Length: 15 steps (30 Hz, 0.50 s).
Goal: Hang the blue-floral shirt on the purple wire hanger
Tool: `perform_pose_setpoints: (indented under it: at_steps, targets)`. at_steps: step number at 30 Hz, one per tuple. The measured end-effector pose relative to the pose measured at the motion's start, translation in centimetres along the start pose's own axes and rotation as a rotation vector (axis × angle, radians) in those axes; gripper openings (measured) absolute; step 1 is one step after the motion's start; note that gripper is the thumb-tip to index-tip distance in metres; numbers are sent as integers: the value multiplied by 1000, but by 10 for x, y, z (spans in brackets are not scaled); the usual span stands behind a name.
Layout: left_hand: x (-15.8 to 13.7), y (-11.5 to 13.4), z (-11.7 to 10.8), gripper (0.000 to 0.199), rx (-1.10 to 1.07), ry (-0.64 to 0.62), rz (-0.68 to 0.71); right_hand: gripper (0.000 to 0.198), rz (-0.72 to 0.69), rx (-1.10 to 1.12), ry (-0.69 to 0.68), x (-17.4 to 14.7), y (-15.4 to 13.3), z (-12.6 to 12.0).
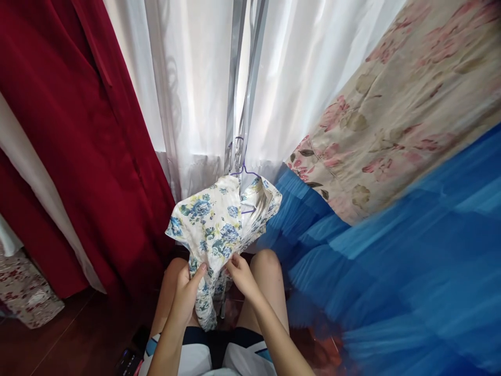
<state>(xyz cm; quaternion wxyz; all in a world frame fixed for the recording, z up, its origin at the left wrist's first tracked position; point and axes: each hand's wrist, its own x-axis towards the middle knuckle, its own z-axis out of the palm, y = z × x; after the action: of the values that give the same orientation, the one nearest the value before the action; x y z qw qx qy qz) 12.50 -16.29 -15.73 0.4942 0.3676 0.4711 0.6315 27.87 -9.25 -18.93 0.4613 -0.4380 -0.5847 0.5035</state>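
Observation:
A white garment with blue flowers (213,222), short-sleeved and open down the front, hangs on a thin purple hanger (250,171) in front of me. My left hand (187,286) grips its left edge, thumb on top and fingers hidden behind the cloth. On the other side, my right hand (239,272) pinches the garment's front edge between thumb and fingers. The lower part of the cloth drops between my knees, partly hidden by my hands.
Dark red curtains (90,136) hang at the left, sheer white curtains (195,78) behind the hanger. Floral beige cloth (391,120) and blue tulle (391,271) fill the right side. A dark object (127,363) lies on the floor by my left leg.

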Motion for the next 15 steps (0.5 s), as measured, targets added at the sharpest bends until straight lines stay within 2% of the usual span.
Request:
perform_pose_setpoints:
  at_steps: [3,5,9,11,12,13,15]
  targets:
    - [-2,2,-1,57,26,-14,16,21,-10,10,-35,2,-1,7]
    - [1,2,-8,52,89,60,70,20,-14,8,-30,1,-2,7]
    - [11,-5,-32,42,307,467,350,24,9,-15,38,-12,-2,-4]
    - [14,-13,-36,37,423,597,479,26,49,-20,42,-22,-2,-12]
    - [15,-18,-34,31,471,573,514,25,74,-16,34,-26,-3,-14]
    - [14,-24,-29,24,516,477,525,25,96,-11,23,-30,-4,-16]
    - [12,-38,-13,16,583,146,491,23,124,-4,7,-36,-7,-18]
